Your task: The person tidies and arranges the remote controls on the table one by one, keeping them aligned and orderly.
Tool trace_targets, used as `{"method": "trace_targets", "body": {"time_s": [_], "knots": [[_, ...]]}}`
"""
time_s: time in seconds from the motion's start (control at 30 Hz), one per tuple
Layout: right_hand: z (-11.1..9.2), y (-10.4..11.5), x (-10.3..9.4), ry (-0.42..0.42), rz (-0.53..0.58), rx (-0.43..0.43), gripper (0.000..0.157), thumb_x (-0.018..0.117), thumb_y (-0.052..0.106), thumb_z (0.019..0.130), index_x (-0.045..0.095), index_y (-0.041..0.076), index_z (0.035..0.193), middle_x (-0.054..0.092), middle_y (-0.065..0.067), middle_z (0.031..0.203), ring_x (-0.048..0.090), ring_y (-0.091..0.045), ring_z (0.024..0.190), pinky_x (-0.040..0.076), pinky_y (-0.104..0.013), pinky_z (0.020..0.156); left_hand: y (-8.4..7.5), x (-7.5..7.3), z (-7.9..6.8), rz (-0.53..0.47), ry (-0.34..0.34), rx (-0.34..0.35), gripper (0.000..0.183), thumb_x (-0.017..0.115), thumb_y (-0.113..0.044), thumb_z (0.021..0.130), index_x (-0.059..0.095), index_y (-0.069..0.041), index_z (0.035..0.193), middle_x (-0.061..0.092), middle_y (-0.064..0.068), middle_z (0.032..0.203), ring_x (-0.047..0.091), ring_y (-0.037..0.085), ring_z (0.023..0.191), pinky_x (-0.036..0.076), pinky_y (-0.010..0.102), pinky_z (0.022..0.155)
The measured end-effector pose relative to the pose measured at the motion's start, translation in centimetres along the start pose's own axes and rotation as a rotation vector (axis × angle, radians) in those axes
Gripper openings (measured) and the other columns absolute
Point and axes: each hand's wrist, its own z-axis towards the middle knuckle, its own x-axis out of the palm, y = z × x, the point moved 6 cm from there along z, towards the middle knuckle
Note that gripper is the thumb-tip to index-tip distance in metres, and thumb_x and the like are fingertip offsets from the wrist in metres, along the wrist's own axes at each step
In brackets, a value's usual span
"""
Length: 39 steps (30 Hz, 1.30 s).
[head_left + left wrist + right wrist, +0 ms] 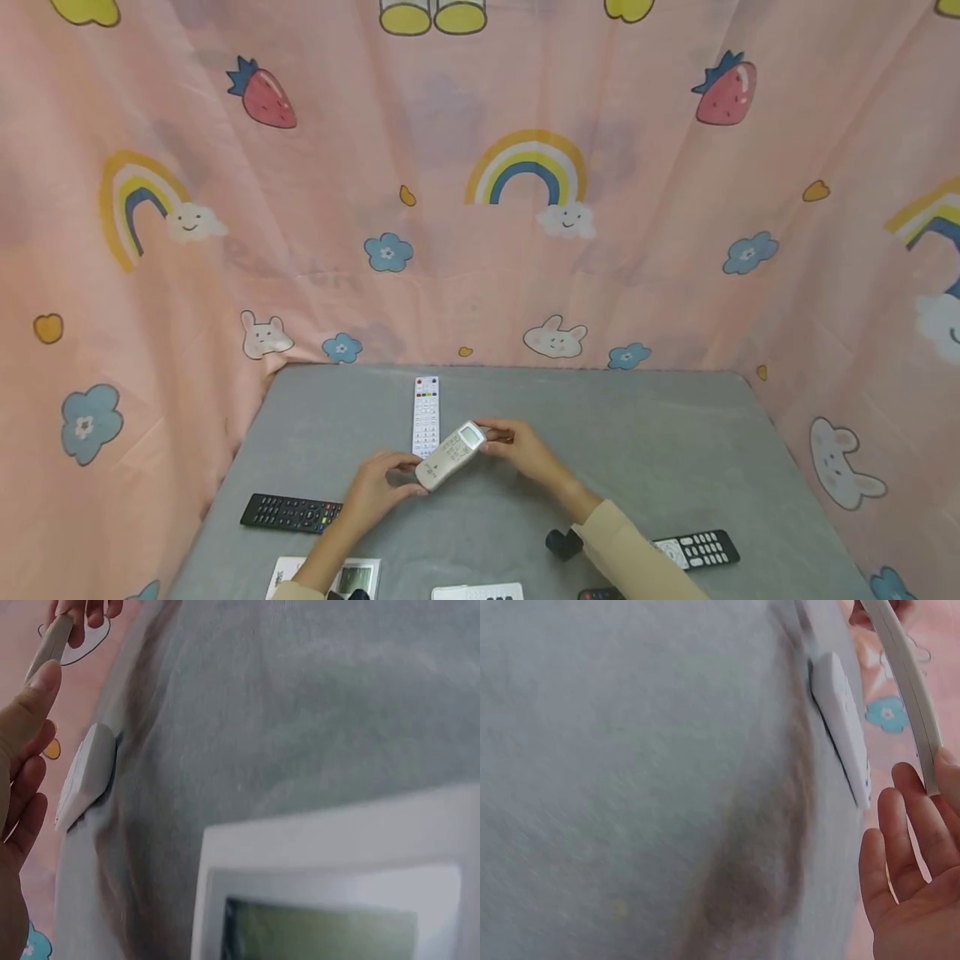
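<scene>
A black remote lies lower left in the head view. Right of it, the left hand pinches one end of the beige remote, held slantwise at lower centre near a white remote; the right hand pinches the opposite end.

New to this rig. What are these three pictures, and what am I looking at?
No machine here: a person works with two bare hands and wears three cameras. The wide picture comes from the head, looking forward and down; the other two come from the wrists, each facing its own hand's work.

The left hand and right hand hold opposite ends of a beige remote, raised off the gray table. On the table lie a white remote at the back, a black remote at left, a black-and-white remote at right, and a white device with a screen front left.
</scene>
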Motion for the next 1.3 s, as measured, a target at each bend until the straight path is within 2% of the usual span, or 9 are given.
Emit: {"method": "trace_targets", "body": {"time_s": [0.27, 0.37, 0.47, 0.6, 0.73, 0.93, 1.1, 1.3], "knots": [[1.8, -0.5, -1.7, 0.002, 0.087, -0.006, 0.042, 0.068, 0.013, 0.092, 0.062, 0.005, 0.132, 0.070, -0.020, 0.117, 0.066, -0.010, 0.097, 0.054, -0.023, 0.084, -0.7, 1.2, 1.2, -0.055, -0.059, 0.001, 0.039, 0.091, -0.019, 0.058, 0.076, -0.018, 0.094, 0.072, -0.010, 0.081, 0.062, 0.002, 0.077, 0.053, 0.022, 0.071], [2.6, -0.6, -2.2, 0.004, 0.072, -0.010, 0.040, 0.068, 0.014, 0.093, 0.062, 0.006, 0.132, 0.069, -0.019, 0.122, 0.065, -0.009, 0.098, 0.053, -0.022, 0.084, -1.1, 1.4, 1.6, -0.029, -0.096, 0.028, 0.039, 0.091, -0.020, 0.057, 0.076, -0.017, 0.093, 0.071, -0.010, 0.079, 0.061, 0.006, 0.074, 0.050, 0.021, 0.067], [3.4, -0.5, -2.5, 0.009, 0.052, -0.013, 0.039, 0.066, 0.015, 0.094, 0.063, 0.009, 0.132, 0.067, -0.015, 0.129, 0.066, -0.013, 0.104, 0.054, -0.025, 0.087, -1.5, 1.7, 2.0, 0.003, -0.116, 0.039, 0.039, 0.091, -0.020, 0.058, 0.076, -0.015, 0.093, 0.070, -0.007, 0.078, 0.060, 0.012, 0.073, 0.047, 0.021, 0.064], [4.3, -0.1, -2.7, 0.022, 0.030, -0.002, 0.037, 0.062, 0.016, 0.097, 0.062, 0.010, 0.134, 0.065, -0.014, 0.134, 0.067, -0.019, 0.110, 0.056, -0.032, 0.092, -1.8, 2.0, 2.4, 0.035, -0.139, 0.027, 0.038, 0.091, -0.020, 0.061, 0.076, -0.013, 0.095, 0.072, -0.004, 0.079, 0.061, 0.013, 0.075, 0.049, 0.023, 0.065], [5.1, 0.0, -2.8, 0.009, 0.027, 0.028, 0.036, 0.059, 0.015, 0.099, 0.062, 0.012, 0.134, 0.065, -0.012, 0.134, 0.066, -0.022, 0.110, 0.055, -0.037, 0.094, -1.3, 2.6, 2.6, 0.055, -0.168, -0.010, 0.037, 0.090, -0.021, 0.063, 0.076, -0.014, 0.097, 0.074, -0.004, 0.082, 0.062, 0.010, 0.079, 0.051, 0.026, 0.070], [6.4, 0.0, -2.7, -0.025, 0.022, 0.041, 0.034, 0.057, 0.013, 0.100, 0.062, 0.009, 0.133, 0.065, -0.013, 0.133, 0.065, -0.019, 0.109, 0.056, -0.035, 0.093, -0.8, 3.5, 3.0, 0.060, -0.209, -0.044, 0.036, 0.089, -0.024, 0.064, 0.076, -0.014, 0.096, 0.075, -0.004, 0.083, 0.062, 0.010, 0.077, 0.049, 0.023, 0.069], [7.3, 0.0, -2.6, -0.049, 0.009, 0.060, 0.032, 0.057, 0.012, 0.100, 0.064, 0.008, 0.130, 0.067, -0.013, 0.129, 0.066, -0.020, 0.107, 0.055, -0.031, 0.090, -1.2, 3.6, 3.2, 0.071, -0.257, -0.006, 0.033, 0.089, -0.020, 0.063, 0.077, -0.012, 0.093, 0.076, -0.002, 0.080, 0.061, 0.011, 0.073, 0.048, 0.023, 0.065], [7.9, 0.0, -2.4, -0.056, -0.021, 0.078, 0.031, 0.056, 0.010, 0.099, 0.065, 0.008, 0.129, 0.068, -0.013, 0.129, 0.066, -0.025, 0.110, 0.054, -0.034, 0.091, -1.5, 4.1, 3.3, 0.162, -0.268, 0.042, 0.032, 0.089, -0.025, 0.065, 0.077, -0.015, 0.092, 0.075, -0.005, 0.079, 0.061, 0.010, 0.073, 0.047, 0.024, 0.066]]}}
